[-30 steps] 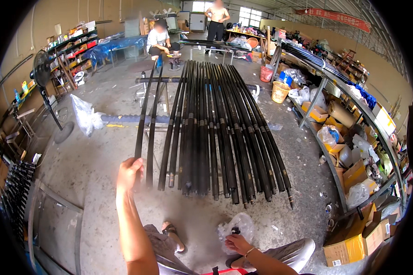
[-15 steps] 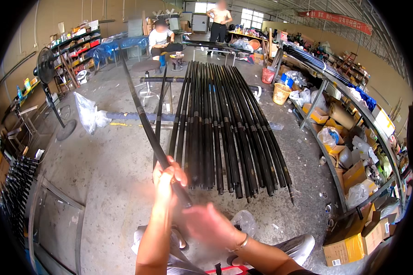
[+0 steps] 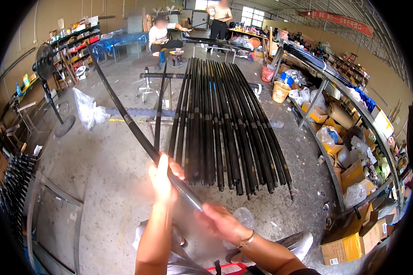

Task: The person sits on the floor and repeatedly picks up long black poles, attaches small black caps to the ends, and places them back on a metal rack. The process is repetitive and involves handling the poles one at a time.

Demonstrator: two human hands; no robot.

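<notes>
A long, tapering black pole (image 3: 131, 123) slants from my lap up toward the far left. My left hand (image 3: 164, 176) is wrapped round it a little above its thick end. At that near end my right hand (image 3: 225, 223) grips the butt, thumb along the top; its lower fingers are blurred and partly hidden. Just beyond my hands lies a row of several similar black poles (image 3: 220, 123), thick ends toward me and side by side on a stand. One single pole (image 3: 159, 110) lies apart from the row, to its left.
A standing fan (image 3: 45, 68) and a clear plastic bag (image 3: 85, 110) are at the left. Metal shelving (image 3: 323, 98) with boxes and bags runs along the right, an open carton (image 3: 348, 243) at its near end. Two people are at the back, one seated (image 3: 159, 39), one standing (image 3: 219, 23).
My right hand has gone from open and blurred beside the butt to gripping it. The held pole's far end has swung left. The seated person's arm has reached out to the right.
</notes>
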